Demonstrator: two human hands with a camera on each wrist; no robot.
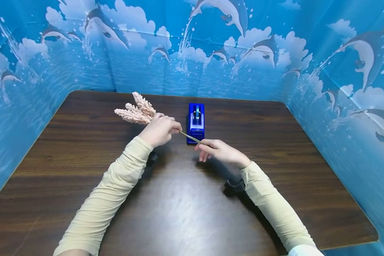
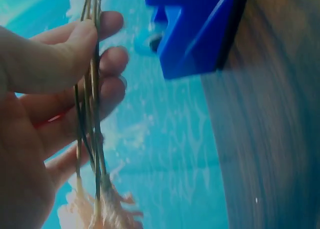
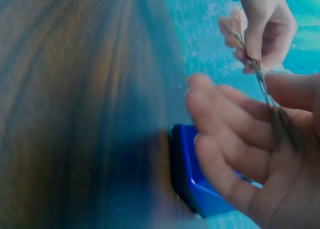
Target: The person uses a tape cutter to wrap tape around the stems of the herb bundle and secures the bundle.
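My left hand (image 1: 161,128) pinches a bunch of thin stems between thumb and fingers, above the table. These stems (image 2: 92,101) belong to pale pink flower sprigs (image 1: 137,111), whose fluffy heads point to the back left in the head view. At the other end of the stems, my right hand (image 1: 222,153) holds the tips between thumb and index finger. In the right wrist view its other fingers (image 3: 225,161) are loosely bent, and the stem ends run in toward the palm. A blue tape dispenser (image 1: 196,133) stands on the table just behind the stems, between both hands.
The dark wood-grain table (image 1: 185,199) has rounded corners. A blue curtain (image 1: 140,67) printed with dolphins and clouds surrounds its back and sides. Black straps (image 1: 235,185) show at both wrists.
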